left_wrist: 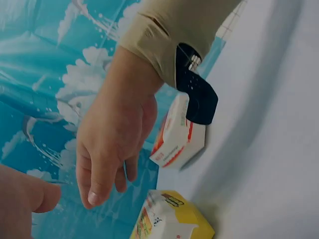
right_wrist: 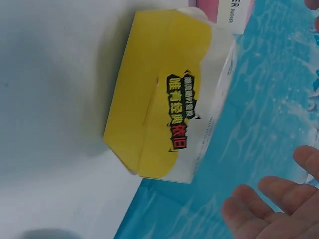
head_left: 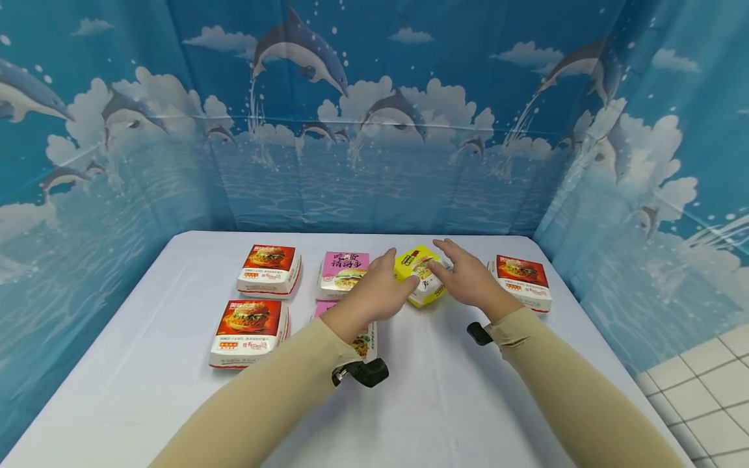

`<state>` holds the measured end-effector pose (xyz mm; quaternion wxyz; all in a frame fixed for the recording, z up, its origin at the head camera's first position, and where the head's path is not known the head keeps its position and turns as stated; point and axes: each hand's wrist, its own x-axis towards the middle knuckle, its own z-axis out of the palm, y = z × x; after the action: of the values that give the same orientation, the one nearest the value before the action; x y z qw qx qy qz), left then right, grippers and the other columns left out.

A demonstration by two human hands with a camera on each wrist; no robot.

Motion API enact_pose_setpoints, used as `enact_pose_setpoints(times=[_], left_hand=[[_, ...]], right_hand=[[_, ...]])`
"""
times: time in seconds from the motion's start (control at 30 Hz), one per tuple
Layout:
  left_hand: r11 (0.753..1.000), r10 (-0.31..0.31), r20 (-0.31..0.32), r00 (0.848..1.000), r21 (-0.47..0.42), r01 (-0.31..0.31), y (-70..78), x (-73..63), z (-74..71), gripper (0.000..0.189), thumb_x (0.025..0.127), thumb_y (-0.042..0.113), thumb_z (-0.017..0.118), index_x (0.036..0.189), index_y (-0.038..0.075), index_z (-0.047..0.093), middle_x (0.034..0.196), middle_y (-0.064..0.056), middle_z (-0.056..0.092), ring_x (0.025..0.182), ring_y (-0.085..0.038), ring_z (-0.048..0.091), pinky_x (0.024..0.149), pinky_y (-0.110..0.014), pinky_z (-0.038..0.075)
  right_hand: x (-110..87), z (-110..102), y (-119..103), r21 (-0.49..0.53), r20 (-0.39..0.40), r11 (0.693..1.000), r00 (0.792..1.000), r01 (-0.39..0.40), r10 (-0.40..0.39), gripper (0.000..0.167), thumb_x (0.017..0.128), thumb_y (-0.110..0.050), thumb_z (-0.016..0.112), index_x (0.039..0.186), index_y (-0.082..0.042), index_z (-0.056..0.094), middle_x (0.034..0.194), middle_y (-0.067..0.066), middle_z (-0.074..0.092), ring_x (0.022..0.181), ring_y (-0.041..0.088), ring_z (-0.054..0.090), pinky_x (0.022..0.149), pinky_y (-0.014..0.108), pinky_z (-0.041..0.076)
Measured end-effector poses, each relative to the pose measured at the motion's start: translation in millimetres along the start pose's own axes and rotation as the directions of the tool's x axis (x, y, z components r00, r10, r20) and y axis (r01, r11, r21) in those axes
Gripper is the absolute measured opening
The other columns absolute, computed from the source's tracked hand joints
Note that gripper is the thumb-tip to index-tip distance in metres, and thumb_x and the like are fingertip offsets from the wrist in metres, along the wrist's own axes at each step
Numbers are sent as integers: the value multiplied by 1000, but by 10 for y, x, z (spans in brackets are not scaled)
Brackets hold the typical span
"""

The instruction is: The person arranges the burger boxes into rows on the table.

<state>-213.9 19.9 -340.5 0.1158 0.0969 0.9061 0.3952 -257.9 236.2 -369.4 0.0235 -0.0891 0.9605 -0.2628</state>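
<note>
A yellow and white burger box stands turned at an angle on the white table. Over its left side hovers my left hand, fingers extended and thumb apart. Opposite it, my right hand is spread above the box's right side, holding nothing. The left wrist view has the right hand in the air, apart from the yellow box below. In the right wrist view the box's yellow side with dark lettering faces the camera, and loosely bent fingers show at the lower right.
Two red and white burger boxes, a back one and a front one, sit at left. A pink burger box stands behind another pink one, partly hidden by my left arm. Another red box is at right. A dolphin curtain surrounds the table.
</note>
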Motion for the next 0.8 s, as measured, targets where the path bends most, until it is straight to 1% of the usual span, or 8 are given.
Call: enact_pose_setpoints(times=[0.2,0.33,0.47,0.6,0.8], left_hand=[[996,-73,34,997,-54,75,37,264,61,85,105,50,58,170,16,16,173,-14,29,157,-35,36,123,-61,37],[993,-93,36,995,-65,96,49,427,132,83,106,46,57,170,13,15,172,-17,29,156,-35,36,123,-59,38],[991,-117,34,993,-66,119,47,563,222,82,107,42,56,170,10,16,170,-21,30,153,-33,40,123,-55,39],[988,-145,54,988,-47,148,36,650,303,82,106,41,57,169,8,15,169,-23,30,148,-32,41,122,-53,41],[980,-197,50,979,-30,199,0,697,387,85,105,41,58,169,9,13,168,-24,27,143,-32,40,118,-51,44]], right_hand=[[125,12,77,18,13,999,999,-34,34,67,110,-39,53,168,-14,28,176,20,16,159,46,24,125,68,25],[199,37,116,12,18,999,999,-50,50,66,111,-39,52,168,-15,28,176,20,17,158,47,25,125,68,25],[269,68,169,2,31,998,998,-63,63,66,111,-39,51,168,-16,27,176,20,17,159,46,25,126,67,24],[323,102,227,5,48,997,996,-82,81,65,112,-39,48,169,-16,26,176,21,16,160,46,23,127,66,22],[389,163,296,31,88,995,991,-100,97,63,113,-39,46,169,-17,27,175,21,17,161,44,19,129,64,21]])
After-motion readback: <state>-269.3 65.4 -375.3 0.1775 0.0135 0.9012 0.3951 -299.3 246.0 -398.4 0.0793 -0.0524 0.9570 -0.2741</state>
